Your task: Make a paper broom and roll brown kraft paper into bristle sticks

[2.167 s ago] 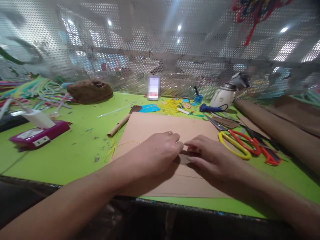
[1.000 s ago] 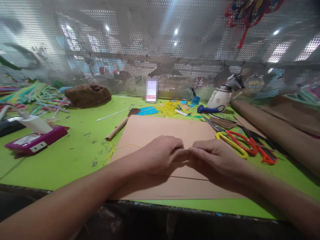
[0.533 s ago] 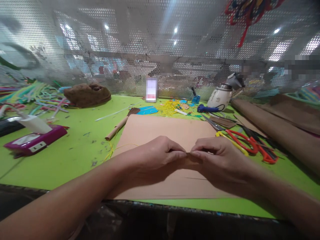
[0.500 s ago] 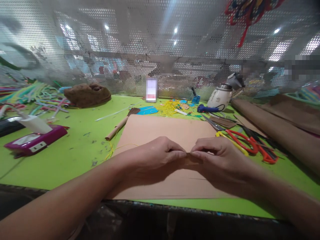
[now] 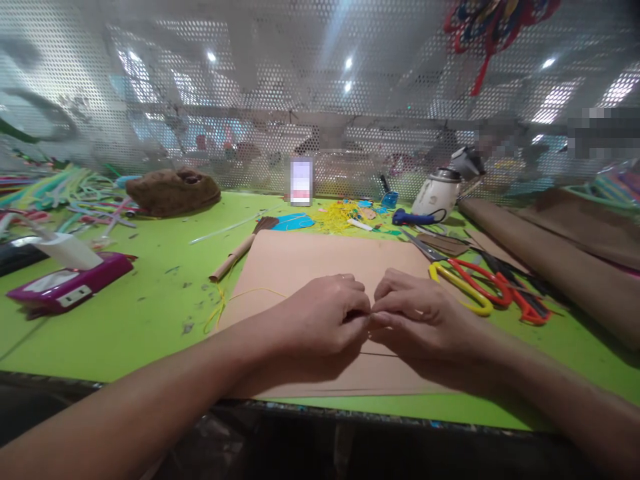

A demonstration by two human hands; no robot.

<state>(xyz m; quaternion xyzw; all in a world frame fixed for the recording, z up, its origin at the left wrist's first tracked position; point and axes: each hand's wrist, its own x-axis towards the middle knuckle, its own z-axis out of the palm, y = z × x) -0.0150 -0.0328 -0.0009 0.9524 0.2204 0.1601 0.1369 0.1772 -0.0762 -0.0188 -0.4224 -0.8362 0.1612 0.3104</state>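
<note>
My left hand (image 5: 327,313) and my right hand (image 5: 420,310) meet fingertip to fingertip, low over a stack of tan sheets (image 5: 320,253). Both are closed in a pinch, thumbs toward me, on a small brown strip that the fingers now almost wholly cover. A thin yellow thread (image 5: 250,291) runs across the sheets and under my left wrist. To the right of my right hand lie scissors with yellow handles (image 5: 465,297) and others with red-orange handles (image 5: 487,283).
A purple power strip (image 5: 70,287) with a white plug stands left. Behind are a brown bundle (image 5: 173,192), a phone (image 5: 301,181), tangled yellow thread (image 5: 340,217), a blue-handled tool (image 5: 415,217) and a white container (image 5: 435,193). A long brown roll (image 5: 550,267) borders the right.
My left fingers have curled in more and my right fingertips have come closer, touching them. The small brown strip seen between the thumbs before is now covered. The view has shifted slightly.
</note>
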